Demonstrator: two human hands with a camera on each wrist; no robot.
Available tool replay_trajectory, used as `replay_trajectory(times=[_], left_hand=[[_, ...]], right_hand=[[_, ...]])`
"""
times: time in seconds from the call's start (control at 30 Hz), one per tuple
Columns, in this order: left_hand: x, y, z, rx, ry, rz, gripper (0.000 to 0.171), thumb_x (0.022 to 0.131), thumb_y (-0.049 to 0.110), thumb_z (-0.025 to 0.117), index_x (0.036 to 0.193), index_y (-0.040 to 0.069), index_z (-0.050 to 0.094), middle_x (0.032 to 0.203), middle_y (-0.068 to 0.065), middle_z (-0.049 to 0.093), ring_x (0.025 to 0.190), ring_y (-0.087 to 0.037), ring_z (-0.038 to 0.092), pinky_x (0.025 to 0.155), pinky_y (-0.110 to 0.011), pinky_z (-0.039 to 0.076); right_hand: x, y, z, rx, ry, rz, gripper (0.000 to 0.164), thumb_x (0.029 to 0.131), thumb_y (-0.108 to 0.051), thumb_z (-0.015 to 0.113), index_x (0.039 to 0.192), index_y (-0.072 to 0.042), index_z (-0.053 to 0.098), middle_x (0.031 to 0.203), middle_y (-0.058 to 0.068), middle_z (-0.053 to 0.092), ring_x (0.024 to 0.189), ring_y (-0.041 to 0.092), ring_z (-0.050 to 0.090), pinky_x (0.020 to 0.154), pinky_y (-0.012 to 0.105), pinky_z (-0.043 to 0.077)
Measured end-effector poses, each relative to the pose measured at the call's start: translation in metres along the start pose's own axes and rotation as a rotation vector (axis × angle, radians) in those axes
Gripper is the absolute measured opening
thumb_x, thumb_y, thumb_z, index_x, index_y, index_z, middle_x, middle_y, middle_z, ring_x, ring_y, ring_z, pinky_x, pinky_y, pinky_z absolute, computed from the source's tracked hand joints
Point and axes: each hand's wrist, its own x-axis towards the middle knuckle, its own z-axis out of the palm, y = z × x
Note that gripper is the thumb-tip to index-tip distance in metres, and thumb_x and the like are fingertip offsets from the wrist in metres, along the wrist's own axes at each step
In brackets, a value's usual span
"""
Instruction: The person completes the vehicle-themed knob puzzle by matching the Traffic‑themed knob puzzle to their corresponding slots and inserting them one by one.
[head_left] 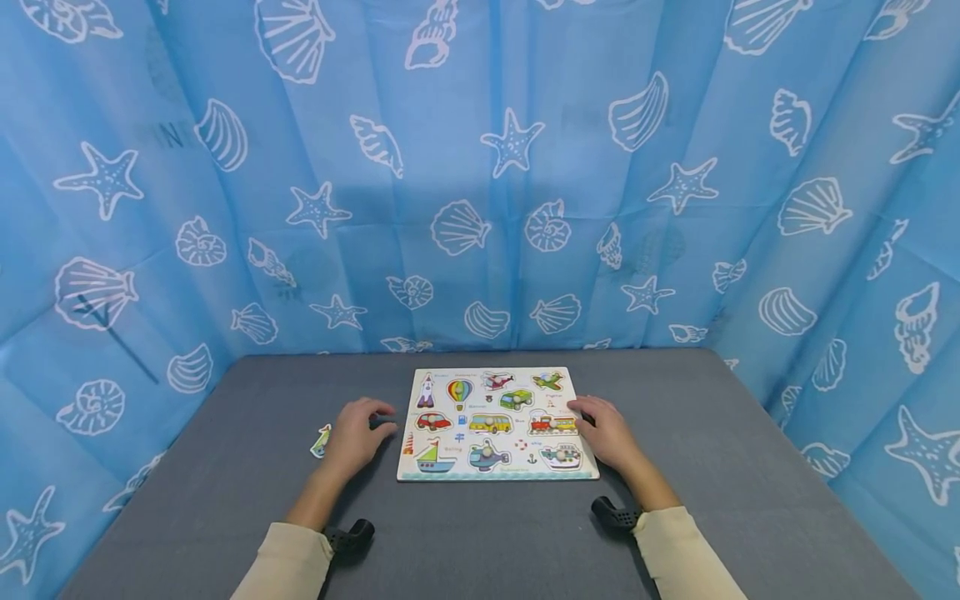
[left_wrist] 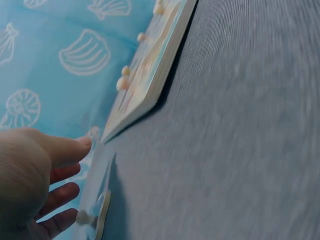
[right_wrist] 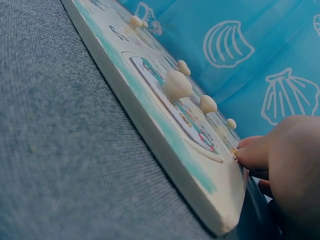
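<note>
A wooden peg puzzle board (head_left: 463, 402) with colourful vehicle pictures lies on the table. My left hand (head_left: 356, 439) hovers just left of it, thumb and fingers apart and holding nothing. Beyond that hand lies a loose green-and-white puzzle piece (head_left: 320, 442); in the left wrist view its pale knob (left_wrist: 84, 218) shows close by the little finger. At the board's right edge, my right hand (head_left: 609, 433) rests with loosely bent fingers. The right wrist view has its thumb (right_wrist: 252, 154) at the board's edge, near the knobbed ship piece (right_wrist: 175, 102); the other fingers are mostly hidden.
Grey cloth covers the table (head_left: 480, 542). Behind it and along both sides hangs a blue curtain (head_left: 465, 167) with white shells and starfish. A black wrist mount (head_left: 351, 537) sits on the left forearm and another black mount (head_left: 617, 514) on the right.
</note>
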Motion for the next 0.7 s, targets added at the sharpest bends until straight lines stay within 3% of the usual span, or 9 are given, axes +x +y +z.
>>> replay_trajectory(times=[0.33,0.7], left_hand=[[-0.003,-0.023,-0.014,0.067,-0.017,-0.005,0.017,0.083,0.016,0.077,0.099,0.010,0.074,0.093,-0.003,0.064,0.087,-0.024,0.055,0.074,-0.046,0.045],[-0.005,-0.038,-0.023,0.126,-0.056,0.017,0.017,0.082,0.018,0.077,0.097,0.009,0.075,0.098,-0.006,0.065,0.096,-0.031,0.058,0.084,-0.053,0.044]], right_hand=[[0.000,-0.003,-0.001,-0.003,-0.002,0.030,0.033,0.095,-0.004,0.057,0.127,0.002,0.061,0.139,0.024,0.050,0.134,0.044,0.035,0.106,0.060,0.026],[0.000,-0.001,-0.001,0.006,-0.006,0.015,0.033,0.095,-0.004,0.057,0.127,0.003,0.061,0.139,0.025,0.049,0.134,0.045,0.034,0.106,0.061,0.026]])
